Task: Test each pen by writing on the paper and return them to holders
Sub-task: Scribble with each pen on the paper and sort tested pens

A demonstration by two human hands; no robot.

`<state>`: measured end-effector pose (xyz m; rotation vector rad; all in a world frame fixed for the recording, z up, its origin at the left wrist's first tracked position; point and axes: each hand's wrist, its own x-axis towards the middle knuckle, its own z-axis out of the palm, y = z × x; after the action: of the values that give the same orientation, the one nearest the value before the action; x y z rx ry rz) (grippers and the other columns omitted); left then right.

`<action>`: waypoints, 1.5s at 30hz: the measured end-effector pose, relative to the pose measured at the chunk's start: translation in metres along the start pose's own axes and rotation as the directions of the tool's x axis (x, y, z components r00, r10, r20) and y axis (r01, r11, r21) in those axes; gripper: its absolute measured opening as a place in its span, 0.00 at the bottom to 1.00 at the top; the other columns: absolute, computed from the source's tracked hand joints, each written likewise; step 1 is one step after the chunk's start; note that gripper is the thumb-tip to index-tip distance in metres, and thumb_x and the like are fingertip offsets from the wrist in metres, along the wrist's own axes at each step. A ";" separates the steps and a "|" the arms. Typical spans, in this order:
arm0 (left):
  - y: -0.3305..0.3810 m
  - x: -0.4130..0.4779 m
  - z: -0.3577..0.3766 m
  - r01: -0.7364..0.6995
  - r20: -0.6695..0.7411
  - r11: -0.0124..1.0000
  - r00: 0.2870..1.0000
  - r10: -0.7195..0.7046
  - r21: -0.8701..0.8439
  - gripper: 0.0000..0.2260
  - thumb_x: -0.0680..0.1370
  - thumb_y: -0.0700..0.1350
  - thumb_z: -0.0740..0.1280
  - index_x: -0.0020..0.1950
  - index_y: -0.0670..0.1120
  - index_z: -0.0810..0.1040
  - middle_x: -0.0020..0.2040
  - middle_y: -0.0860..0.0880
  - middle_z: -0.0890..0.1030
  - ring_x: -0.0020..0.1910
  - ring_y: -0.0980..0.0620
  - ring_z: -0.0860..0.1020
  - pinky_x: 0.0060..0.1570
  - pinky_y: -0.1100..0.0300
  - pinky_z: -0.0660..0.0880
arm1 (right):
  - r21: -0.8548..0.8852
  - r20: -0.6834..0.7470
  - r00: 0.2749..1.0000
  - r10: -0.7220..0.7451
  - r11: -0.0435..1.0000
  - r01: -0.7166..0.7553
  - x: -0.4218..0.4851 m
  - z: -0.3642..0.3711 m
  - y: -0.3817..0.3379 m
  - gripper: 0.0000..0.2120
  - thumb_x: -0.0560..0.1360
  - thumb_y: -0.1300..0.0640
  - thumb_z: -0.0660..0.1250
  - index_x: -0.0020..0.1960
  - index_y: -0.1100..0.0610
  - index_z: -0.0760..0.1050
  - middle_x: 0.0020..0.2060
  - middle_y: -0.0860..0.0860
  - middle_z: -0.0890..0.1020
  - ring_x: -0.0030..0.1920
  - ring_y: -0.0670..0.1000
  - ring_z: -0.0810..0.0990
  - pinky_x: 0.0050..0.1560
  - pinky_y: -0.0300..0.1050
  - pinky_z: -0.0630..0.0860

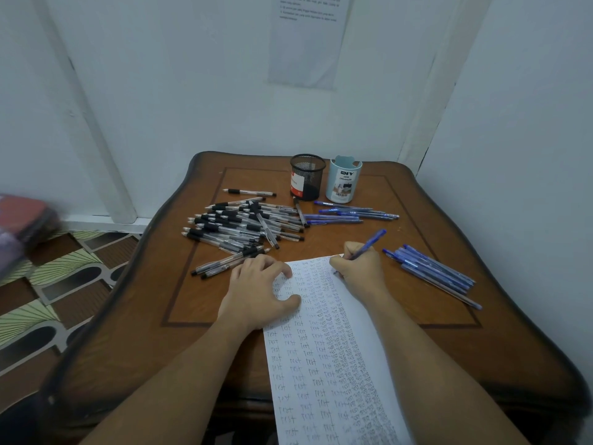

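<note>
Blue pen [369, 245] sits pinched in the right hand [357, 266], tip at the top edge of the paper [362, 348] to test its ink. Left hand [260, 292], fingers [282, 268] loosely curved and grasping nothing, presses the sheet so it stays put. Mesh holder [307, 176] and light-blue holder [343, 181] wait at the table's [481, 348] far side, apparently empty.

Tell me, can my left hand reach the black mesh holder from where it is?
Probably yes. The left hand only presses on the paper and holds nothing, and just the flat pile of black pens lies between it and the black mesh holder, so it could pass above them.
</note>
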<state>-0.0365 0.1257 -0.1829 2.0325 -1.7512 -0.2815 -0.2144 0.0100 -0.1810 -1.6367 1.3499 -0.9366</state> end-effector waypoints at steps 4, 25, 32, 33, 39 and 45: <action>-0.001 0.000 0.000 -0.001 -0.004 1.000 1.000 0.001 0.000 0.18 0.73 0.64 0.67 0.61 0.62 0.73 0.63 0.59 0.68 0.66 0.58 0.62 0.71 0.52 0.53 | -0.017 0.008 1.000 0.006 1.000 -0.005 -0.001 0.000 -0.001 0.17 0.71 0.66 0.70 0.31 0.55 0.65 0.28 0.55 0.69 0.32 0.51 0.72 0.36 0.48 0.71; -0.003 0.000 0.002 -0.016 -0.024 1.000 1.000 0.015 -0.003 0.17 0.73 0.63 0.67 0.60 0.62 0.73 0.61 0.60 0.68 0.65 0.58 0.63 0.70 0.52 0.54 | 0.005 0.008 1.000 0.000 1.000 0.000 0.000 -0.001 -0.001 0.17 0.71 0.67 0.68 0.31 0.54 0.63 0.29 0.55 0.66 0.33 0.51 0.67 0.37 0.47 0.66; -0.003 0.000 0.003 -0.015 -0.020 1.000 1.000 0.015 0.000 0.17 0.73 0.64 0.67 0.60 0.62 0.73 0.61 0.60 0.68 0.64 0.58 0.63 0.71 0.52 0.54 | 0.394 -0.048 0.968 0.248 0.895 -0.210 0.013 -0.016 -0.009 0.18 0.83 0.56 0.62 0.34 0.56 0.68 0.27 0.51 0.71 0.32 0.49 0.69 0.41 0.48 0.70; -0.003 0.000 0.003 -0.015 -0.020 1.000 1.000 0.015 0.001 0.17 0.73 0.64 0.67 0.60 0.62 0.72 0.61 0.60 0.68 0.64 0.58 0.63 0.71 0.52 0.54 | 0.485 -0.013 0.955 0.295 0.837 -0.252 0.013 -0.020 -0.013 0.19 0.84 0.51 0.60 0.36 0.57 0.69 0.26 0.51 0.70 0.30 0.49 0.67 0.37 0.46 0.68; -0.002 -0.001 0.002 -0.021 -0.027 1.000 0.999 0.021 -0.009 0.17 0.73 0.64 0.66 0.60 0.62 0.73 0.61 0.60 0.68 0.63 0.59 0.62 0.71 0.52 0.53 | 0.437 0.063 0.965 0.256 0.862 -0.258 0.014 -0.043 -0.028 0.17 0.86 0.47 0.51 0.58 0.55 0.74 0.22 0.52 0.69 0.23 0.49 0.65 0.28 0.44 0.60; -0.003 -0.003 0.002 -0.034 -0.041 0.999 0.999 0.034 -0.009 0.16 0.73 0.63 0.66 0.59 0.62 0.73 0.59 0.61 0.68 0.60 0.60 0.62 0.70 0.53 0.54 | 0.403 0.165 0.968 0.187 0.883 -0.239 0.004 -0.064 -0.037 0.06 0.85 0.56 0.56 0.53 0.57 0.69 0.33 0.55 0.76 0.30 0.52 0.75 0.31 0.45 0.73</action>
<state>-0.0354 0.1285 -0.1858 1.9862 -1.7543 -0.2355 -0.2572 0.0023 -0.1213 -1.1698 1.1229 -0.9040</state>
